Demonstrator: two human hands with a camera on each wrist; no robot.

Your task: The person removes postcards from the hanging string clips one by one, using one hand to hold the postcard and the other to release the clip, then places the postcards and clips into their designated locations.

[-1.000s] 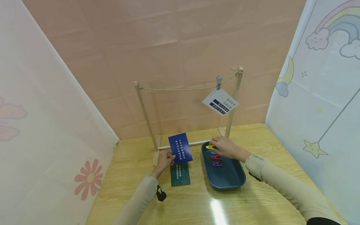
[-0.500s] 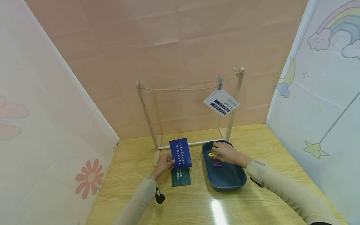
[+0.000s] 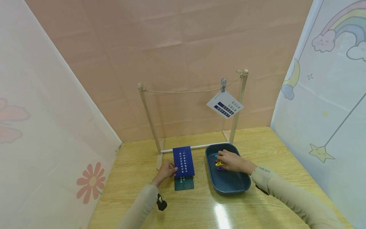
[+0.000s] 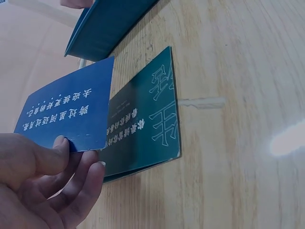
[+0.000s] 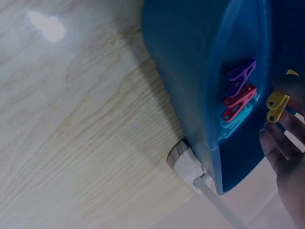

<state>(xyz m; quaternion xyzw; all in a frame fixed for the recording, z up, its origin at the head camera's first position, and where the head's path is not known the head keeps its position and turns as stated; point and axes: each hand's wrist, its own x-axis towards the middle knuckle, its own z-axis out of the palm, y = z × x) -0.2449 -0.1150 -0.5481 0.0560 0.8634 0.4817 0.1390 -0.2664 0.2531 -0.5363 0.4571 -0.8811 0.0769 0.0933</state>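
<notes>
My left hand [image 3: 166,170] pinches a blue card [image 3: 183,161] with white writing between thumb and fingers, by its left edge. The card is raised over a green card [image 4: 143,119] lying on the table and partly hides it. Over the dark blue tray [image 3: 230,189], my right hand [image 3: 232,161] holds a yellow clothespin [image 5: 276,106] by the fingers. Below it in the tray lie a purple clothespin [image 5: 241,76], a red clothespin [image 5: 239,102] and a light blue clothespin [image 5: 236,122], side by side.
Behind the cards and tray stands a wooden frame [image 3: 149,119] with a string [image 3: 183,92] across its posts. A grey clothespin [image 3: 223,85] on the string holds a white card [image 3: 225,104], tilted, near the right post. Fabric walls enclose the table [image 3: 128,165].
My left hand has lowered the blue card toward me, covering more of the green one. The right hand has brought the yellow clothespin from the tray's far end nearer its middle.
</notes>
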